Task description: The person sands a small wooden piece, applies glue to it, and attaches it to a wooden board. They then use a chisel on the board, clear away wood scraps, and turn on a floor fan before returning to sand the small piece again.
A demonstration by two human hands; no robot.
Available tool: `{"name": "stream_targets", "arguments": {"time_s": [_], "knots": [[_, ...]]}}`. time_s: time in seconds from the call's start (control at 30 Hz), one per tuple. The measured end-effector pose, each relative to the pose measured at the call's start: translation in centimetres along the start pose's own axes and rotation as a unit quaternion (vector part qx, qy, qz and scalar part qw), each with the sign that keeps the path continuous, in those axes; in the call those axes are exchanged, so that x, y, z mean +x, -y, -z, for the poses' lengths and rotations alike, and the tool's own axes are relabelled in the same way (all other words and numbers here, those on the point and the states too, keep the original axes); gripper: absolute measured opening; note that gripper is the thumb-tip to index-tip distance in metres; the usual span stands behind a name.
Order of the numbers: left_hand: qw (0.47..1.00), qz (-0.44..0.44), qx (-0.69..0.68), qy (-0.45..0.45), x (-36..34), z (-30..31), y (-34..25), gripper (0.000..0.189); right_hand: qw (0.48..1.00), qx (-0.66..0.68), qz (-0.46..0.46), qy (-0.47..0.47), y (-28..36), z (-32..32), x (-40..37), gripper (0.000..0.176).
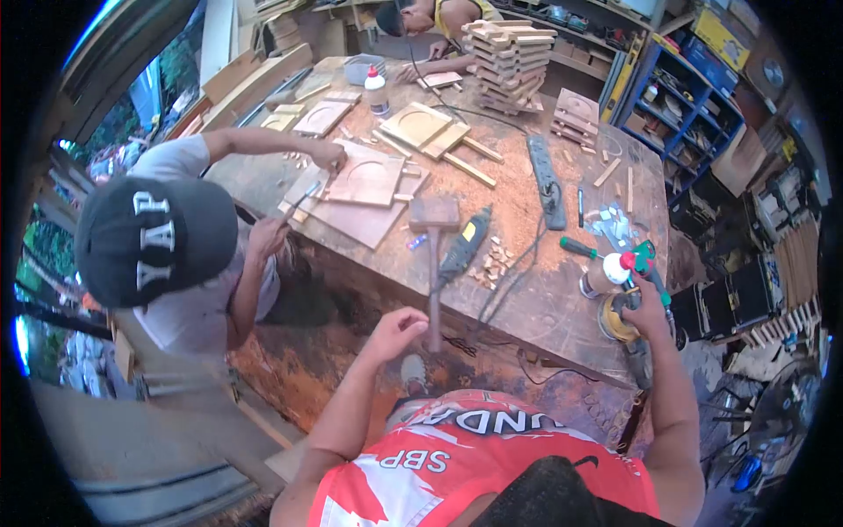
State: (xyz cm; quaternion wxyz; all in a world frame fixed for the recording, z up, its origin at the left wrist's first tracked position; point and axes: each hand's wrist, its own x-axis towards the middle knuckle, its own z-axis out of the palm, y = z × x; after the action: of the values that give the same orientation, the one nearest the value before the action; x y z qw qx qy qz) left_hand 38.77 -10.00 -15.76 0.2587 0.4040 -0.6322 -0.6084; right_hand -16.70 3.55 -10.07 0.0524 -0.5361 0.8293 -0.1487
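Note:
My left hand (399, 335) is in front of the table edge, its fingers curled together with nothing visible in them. Close to its fingertips is the handle of a wooden mallet (434, 213), which sticks out past the edge. My right hand (648, 307) reaches to the table's right end, fingers bent over a yellow-and-grey power tool (617, 320); part of the grip is hidden. Beside that hand are a glue bottle (597, 279) with a red cap and a green tool (645, 256). A green-handled screwdriver (578, 248) lies to their left.
A co-worker in a black cap (158, 237) holds a chisel-like tool over a wooden panel (367, 178). Another person bends at the far side. A rotary tool (465, 246), power strip (546, 180), wood frame stack (507, 66) and sawdust occupy the table (351, 255). Cords trail off its edge.

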Motion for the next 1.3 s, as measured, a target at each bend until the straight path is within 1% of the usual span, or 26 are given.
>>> {"name": "stream_targets", "arguments": {"time_s": [0.07,0.1,0.17,0.2,0.23,0.27,0.3,0.37,0.4,0.43,0.5,0.57,0.6,0.63,0.67,0.7,0.77,0.8,0.87,0.9,0.97,1.0,1.07,1.1,1.17,1.3], "knots": [[0.998,0.015,0.057,-0.024,0.7,3.9,3.9,0.016,0.999,-0.008,0.037,-0.009,0.2,-0.3,0.2,0.080],[0.996,0.008,0.082,-0.024,1.0,5.8,4.6,0.016,0.999,-0.008,0.030,-0.012,0.5,-0.4,0.5,0.080],[0.995,0.001,0.103,-0.016,1.2,9.3,6.6,0.016,0.994,-0.080,-0.067,0.025,1.2,-0.4,0.5,0.086],[0.995,0.038,0.091,-0.016,1.4,11.0,8.0,0.017,0.993,-0.083,-0.075,0.025,2.3,-0.4,0.4,0.086],[0.994,0.075,0.079,-0.017,1.6,12.4,9.6,0.018,0.987,-0.099,-0.118,0.036,3.3,0.0,0.7,0.091],[0.994,0.077,0.077,-0.008,1.5,13.5,11.2,0.018,0.979,-0.115,-0.162,0.049,4.0,0.2,0.6,0.096],[0.990,0.078,0.121,-0.005,1.2,14.4,11.8,0.020,0.971,-0.148,-0.182,0.044,4.1,-0.1,0.6,0.094],[0.977,0.104,0.185,0.003,-0.1,16.0,13.2,0.024,0.972,-0.140,-0.185,0.042,4.3,0.0,0.7,0.094],[0.976,0.124,0.180,-0.003,-0.9,16.5,14.8,0.024,0.973,-0.133,-0.181,0.045,4.0,-0.4,0.8,0.095],[0.971,0.132,0.199,0.001,-1.4,16.8,17.8,0.025,0.976,-0.111,-0.184,0.045,2.2,-1.2,1.2,0.098],[0.964,0.160,0.213,-0.008,-3.2,17.5,22.4,0.025,0.978,-0.097,-0.181,0.023,0.4,-2.4,1.5,0.094],[0.951,0.206,0.224,0.057,-4.4,18.1,25.3,0.026,0.971,-0.122,-0.206,0.017,1.3,-2.6,1.4,0.092],[0.950,0.213,0.222,0.053,-5.0,18.5,27.4,0.026,0.966,-0.139,-0.216,0.011,2.6,-2.2,1.3,0.092],[0.953,0.201,0.210,0.083,-5.5,19.2,29.5,0.026,0.970,-0.130,-0.206,0.013,3.9,-1.8,1.2,0.094],[0.955,0.188,0.199,0.114,-6.0,19.6,31.1,0.025,0.970,-0.128,-0.204,0.018,2.9,-2.2,1.4,0.094],[0.954,0.192,0.200,0.113,-6.5,19.8,32.2,0.025,0.968,-0.139,-0.206,0.021,1.4,-2.4,1.6,0.095],[0.938,0.238,0.251,0.028,-7.4,20.2,33.4,0.024,0.958,-0.173,-0.229,0.028,0.7,-2.9,1.7,0.099],[0.937,0.240,0.252,0.028,-7.6,20.4,32.8,0.024,0.958,-0.172,-0.229,0.030,0.9,-3.0,1.7,0.099],[0.920,0.312,0.232,0.043,-6.6,20.8,29.8,0.022,0.945,-0.189,-0.265,0.046,1.1,-2.8,1.9,0.103],[0.920,0.313,0.231,0.044,-6.1,20.9,27.8,0.022,0.944,-0.190,-0.265,0.046,1.3,-2.6,1.8,0.103],[0.935,0.239,0.244,0.091,-5.6,21.2,24.4,0.021,0.946,-0.186,-0.261,0.041,2.1,-2.5,1.8,0.105],[0.936,0.241,0.242,0.089,-5.6,21.1,24.0,0.021,0.947,-0.187,-0.258,0.042,0.9,-2.8,2.0,0.105],[0.951,0.143,0.267,0.065,-5.4,20.7,23.8,0.022,0.969,-0.132,-0.204,0.037,-1.8,-3.5,2.2,0.105],[0.951,0.145,0.266,0.065,-5.4,20.4,25.1,0.022,0.969,-0.133,-0.203,0.040,-1.7,-3.6,2.3,0.105],[0.964,0.187,0.187,0.022,-5.2,19.7,29.0,0.024,0.963,-0.120,-0.237,0.047,-1.9,-3.6,2.4,0.102],[0.951,0.244,0.184,0.038,-4.4,18.8,26.6,0.018,0.950,-0.184,-0.249,0.044,0.6,-3.0,2.4,0.099]]}}
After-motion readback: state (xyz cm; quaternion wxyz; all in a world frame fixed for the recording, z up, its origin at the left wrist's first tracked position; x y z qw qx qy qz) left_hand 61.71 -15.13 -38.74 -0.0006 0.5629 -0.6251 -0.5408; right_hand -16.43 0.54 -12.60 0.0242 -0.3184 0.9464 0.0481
